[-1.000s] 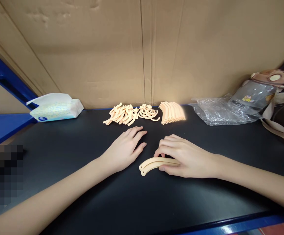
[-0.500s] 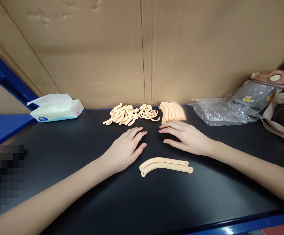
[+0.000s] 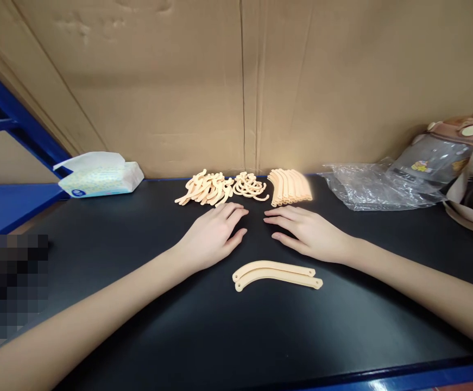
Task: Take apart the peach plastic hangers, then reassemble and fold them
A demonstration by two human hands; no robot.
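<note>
My left hand (image 3: pixel 210 236) rests on the black tabletop (image 3: pixel 260 331) with fingers apart and nothing in it. Just beyond its fingertips lies a loose pile of small curved beige strips (image 3: pixel 206 188). My right hand (image 3: pixel 307 233) is also empty, fingers spread, close in front of a neat row of longer beige curved strips (image 3: pixel 289 186). Between these groups sits a heap of hook-shaped beige pieces (image 3: pixel 247 186). Nearer to me, two long curved beige strips (image 3: pixel 277 274) with a hole at each end lie side by side, touched by neither hand.
A tissue pack (image 3: pixel 101 176) stands at the back left. Clear plastic bags (image 3: pixel 378 187) and a transparent bottle with a brown lid (image 3: pixel 435 155) are at the back right, with a strap beside them. A cardboard wall (image 3: pixel 179 81) closes off the back; blue frame bars (image 3: pixel 28 127) rise at left.
The view has shifted slightly, moving the background a little to the right. My left hand sits slightly closer to the pile of strips; my right hand has barely moved. The two long strips stay put.
</note>
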